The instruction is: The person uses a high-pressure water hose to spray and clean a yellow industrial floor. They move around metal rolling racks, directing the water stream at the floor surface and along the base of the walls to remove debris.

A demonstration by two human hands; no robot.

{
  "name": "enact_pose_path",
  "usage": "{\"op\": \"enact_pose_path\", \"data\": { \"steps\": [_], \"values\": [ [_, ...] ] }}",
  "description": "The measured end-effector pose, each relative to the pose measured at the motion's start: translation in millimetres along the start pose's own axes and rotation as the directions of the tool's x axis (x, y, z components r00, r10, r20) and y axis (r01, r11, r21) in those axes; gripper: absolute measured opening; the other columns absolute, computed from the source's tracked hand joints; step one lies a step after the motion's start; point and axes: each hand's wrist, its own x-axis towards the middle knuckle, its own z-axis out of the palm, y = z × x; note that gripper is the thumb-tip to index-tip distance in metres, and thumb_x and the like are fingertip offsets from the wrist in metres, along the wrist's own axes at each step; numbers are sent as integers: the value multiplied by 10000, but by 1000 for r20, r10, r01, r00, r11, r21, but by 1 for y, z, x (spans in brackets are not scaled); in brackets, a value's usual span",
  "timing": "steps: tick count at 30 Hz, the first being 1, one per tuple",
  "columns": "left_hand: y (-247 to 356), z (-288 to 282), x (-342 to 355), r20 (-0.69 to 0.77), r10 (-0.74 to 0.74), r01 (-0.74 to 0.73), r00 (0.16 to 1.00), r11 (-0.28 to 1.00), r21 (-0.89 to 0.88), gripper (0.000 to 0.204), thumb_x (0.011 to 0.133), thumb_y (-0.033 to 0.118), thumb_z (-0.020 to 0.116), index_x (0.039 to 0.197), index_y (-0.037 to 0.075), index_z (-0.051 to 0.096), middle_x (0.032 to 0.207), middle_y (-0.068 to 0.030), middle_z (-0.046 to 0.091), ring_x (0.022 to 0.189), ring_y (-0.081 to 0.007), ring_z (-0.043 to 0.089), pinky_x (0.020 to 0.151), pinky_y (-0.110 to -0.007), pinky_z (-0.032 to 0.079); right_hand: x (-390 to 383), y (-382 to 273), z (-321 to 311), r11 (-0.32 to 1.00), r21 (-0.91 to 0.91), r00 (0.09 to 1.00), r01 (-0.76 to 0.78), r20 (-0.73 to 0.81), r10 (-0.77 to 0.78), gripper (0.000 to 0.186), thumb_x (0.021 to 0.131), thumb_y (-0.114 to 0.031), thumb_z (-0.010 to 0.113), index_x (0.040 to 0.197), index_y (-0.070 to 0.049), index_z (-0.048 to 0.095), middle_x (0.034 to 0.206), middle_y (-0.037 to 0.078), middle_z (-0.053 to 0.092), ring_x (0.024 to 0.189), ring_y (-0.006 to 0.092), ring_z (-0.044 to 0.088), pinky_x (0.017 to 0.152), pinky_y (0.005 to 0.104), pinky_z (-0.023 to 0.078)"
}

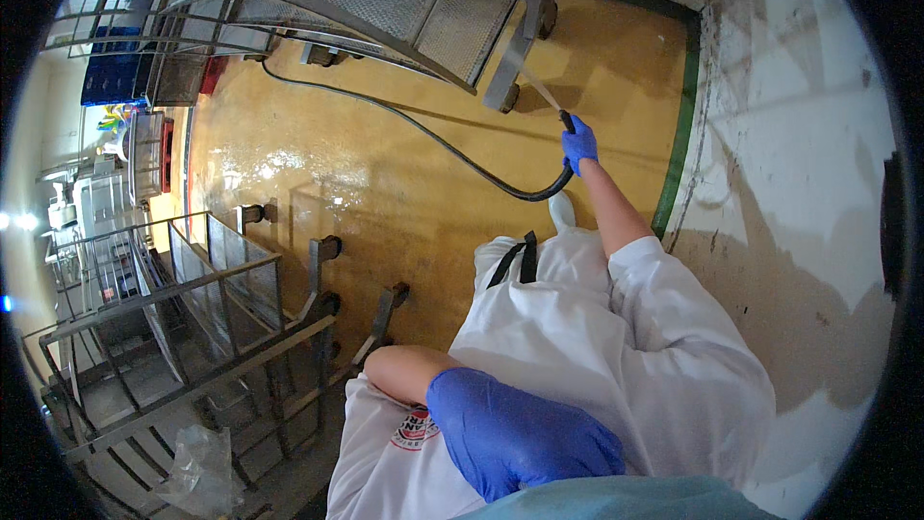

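My right hand (579,143), in a blue glove, reaches out ahead, closed around the end of a black hose (423,130). A thin jet of water (534,77) leaves the hose toward the wheeled foot of a metal mesh rack (385,0). Bent in against my chest is my left hand (525,433), also blue-gloved. Its fingers are hidden near a teal cloth (626,501) at the lower edge, so I cannot tell whether it grips anything.
The yellow floor (289,159) is wet and shiny. A second wheeled metal rack (192,327) stands at my left, with clear plastic (204,467) on it. Along the right runs a stained white wall (770,183) with a green base strip. Blue crates (115,67) stand far left.
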Motion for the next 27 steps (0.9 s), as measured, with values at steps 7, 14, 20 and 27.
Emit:
{"op": "enact_pose_path", "data": {
  "steps": [7, 14, 20, 27],
  "values": [
    [-7, 18, -4, -113, -116, 114, 987, 993, -18, 365, 837, 358, 453, 832, -7, 454, 847, -235, 476, 790, -411, 457, 697, -472, 362, -1, -6, 32, 991, -129, 1000, 26, 19, -24, 399, 741, -59, 440, 1122, -157, 508, 696, 112, 549, 396, 215, 491, 313, 331, 399],
    [-21, 12, -17, 12, -144, 140, 990, 978, 151, 395, 846, 370, 441, 913, -17, 471, 909, -247, 468, 853, -418, 447, 743, -471, 356, -7, -24, 40, 991, -136, 999, -18, 35, 22, 418, 729, -72, 448, 1134, -166, 497, 880, 159, 590, 553, 286, 590, 446, 380, 482],
    [4, 1, 13, -53, -206, 204, 977, 978, -42, 370, 844, 343, 461, 897, -23, 468, 895, -242, 467, 837, -412, 448, 723, -461, 356, -5, -13, 55, 951, -282, 992, 127, 27, -124, 434, 729, -77, 451, 1154, -157, 485, 826, 151, 591, 491, 266, 565, 403, 366, 459],
    [-14, -6, 9, 76, -102, 106, 992, 993, -44, 384, 816, 353, 510, 710, -5, 421, 719, -194, 445, 687, -386, 436, 602, -442, 321, -31, -28, 66, 976, -182, 962, 117, 266, -66, 432, 730, -77, 458, 1156, -149, 482, 790, 158, 593, 450, 251, 548, 384, 362, 446]
  ]
}}
